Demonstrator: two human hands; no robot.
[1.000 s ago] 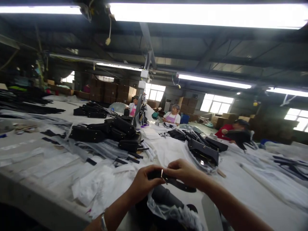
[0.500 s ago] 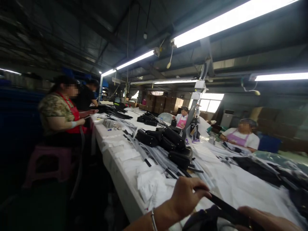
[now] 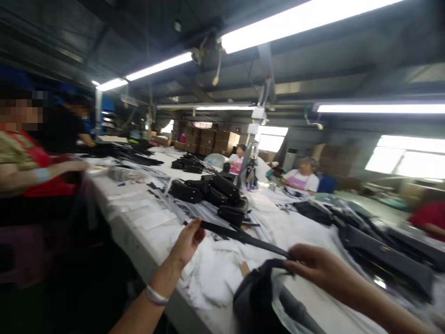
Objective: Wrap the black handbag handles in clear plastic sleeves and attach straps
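Note:
A flat black strap (image 3: 246, 239) stretches between my two hands above the table. My left hand (image 3: 189, 239), with a silver bangle on its wrist, pinches the strap's far end between thumb and fingers. Closer to me, my right hand (image 3: 311, 262) is closed on the other end, just above a black bag (image 3: 257, 297). The bag stands at the table's near edge with pale lining or wrapping showing in its opening. Whether the strap is joined to the bag is hidden by my right fingers.
Several small black bags (image 3: 222, 188) are heaped on the long white table (image 3: 100, 197). Crumpled white sheets (image 3: 215, 273) lie beside my left hand. Larger black bags (image 3: 385, 255) fill the right side. Co-workers sit along both sides, one in a red apron (image 3: 34, 162) at left.
My view has turned right and the strap has come up into sight. My left hand has moved left and up, my right hand left and up, and more of the bag shows.

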